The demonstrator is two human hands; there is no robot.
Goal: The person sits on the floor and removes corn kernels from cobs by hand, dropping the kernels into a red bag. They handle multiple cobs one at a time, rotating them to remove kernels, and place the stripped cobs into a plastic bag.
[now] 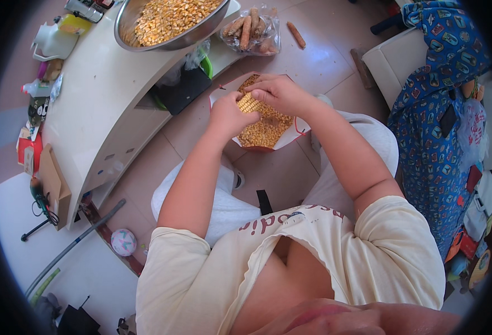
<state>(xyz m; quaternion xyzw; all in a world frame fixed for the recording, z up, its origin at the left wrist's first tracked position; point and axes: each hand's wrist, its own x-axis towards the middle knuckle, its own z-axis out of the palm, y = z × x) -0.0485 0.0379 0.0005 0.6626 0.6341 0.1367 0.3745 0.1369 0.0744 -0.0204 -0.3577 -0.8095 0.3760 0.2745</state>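
My left hand (231, 115) grips one end of a dried corn cob (249, 104) that still bears rows of yellow kernels. My right hand (277, 93) lies over the cob's upper side, its fingers curled on the kernels. Both hands are over a paper bag (225, 90) with a white inside, red edges and red cord handles, standing open between my legs. Loose corn kernels (264, 133) fill its bottom. The far part of the cob is hidden by my fingers.
A steel bowl (122, 31) of kernels stands on the curved white table (103, 79). Beyond the paper bag, a plastic bag (273, 37) holds several stripped cobs, and one bare cob (296, 35) lies on the tiled floor. A blue patterned cloth (421, 138) covers furniture at the right.
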